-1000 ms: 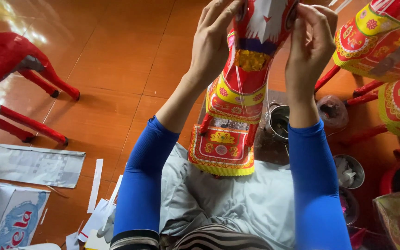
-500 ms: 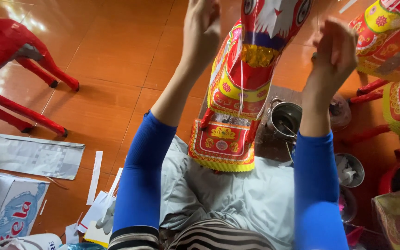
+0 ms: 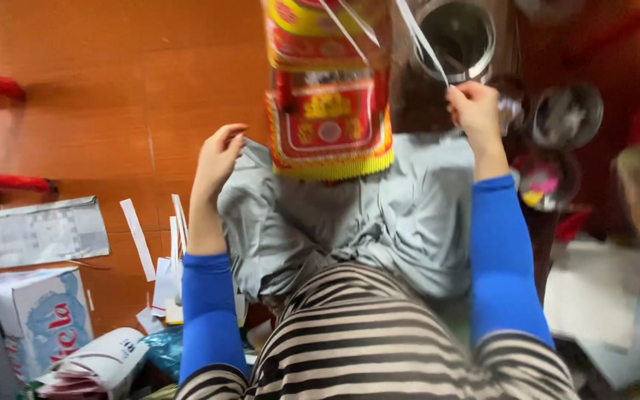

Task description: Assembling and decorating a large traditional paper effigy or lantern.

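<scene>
A red and yellow patterned paper robe [image 3: 329, 111] hangs upright in front of me, its fringed hem just above my grey-clothed lap [image 3: 350, 222]. My left hand [image 3: 218, 157] is lowered beside the lap's left edge, fingers loosely curled, holding nothing. My right hand [image 3: 474, 107] is raised to the right of the robe and pinches a thin white paper strip [image 3: 420, 41] that runs up toward the robe's top. Both arms wear blue sleeves. The robe's top is cut off by the frame.
Round metal tins [image 3: 455, 37] and small jars [image 3: 566, 115] stand on the floor ahead right. White paper strips [image 3: 138, 237], a folded newspaper [image 3: 35, 233] and a blue-and-white carton [image 3: 38, 315] lie at my left. Red stool legs [image 3: 1, 181] sit far left.
Both hands have come down from the top of the paper robe. The left hand let go and dropped to the lap; the right now pinches a white strip. The view tilted downward.
</scene>
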